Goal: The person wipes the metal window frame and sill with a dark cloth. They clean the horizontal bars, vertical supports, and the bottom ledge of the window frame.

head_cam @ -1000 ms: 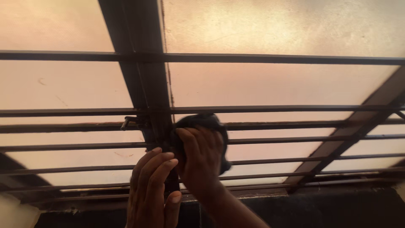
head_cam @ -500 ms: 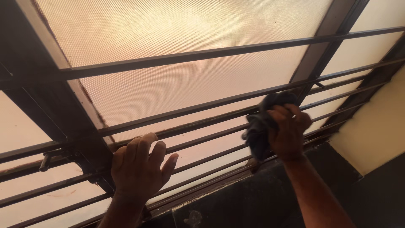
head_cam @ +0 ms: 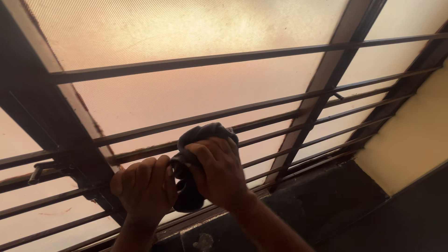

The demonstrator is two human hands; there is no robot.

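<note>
— Right hand (head_cam: 219,172) is gripping our dark cloth (head_cam: 198,163) against the window bars (head_cam: 261,112); it's swept back leftward, meeting our left hand (head_cam: 144,186).
— Left's clutching a bar, so we're wiping along this rail.

Two hands are showing: one left hand (head_cam: 144,186) and one right hand (head_cam: 219,170). One dark cloth (head_cam: 196,140) is appearing between them. Horizontal grille bars (head_cam: 196,60) are crossing the window; about seven are showing, the lowest hard to separate. Two upright frame members (head_cam: 336,60) are dividing three frosted glass panes (head_cam: 186,32). One latch handle (head_cam: 39,170) is projecting at left.
</note>
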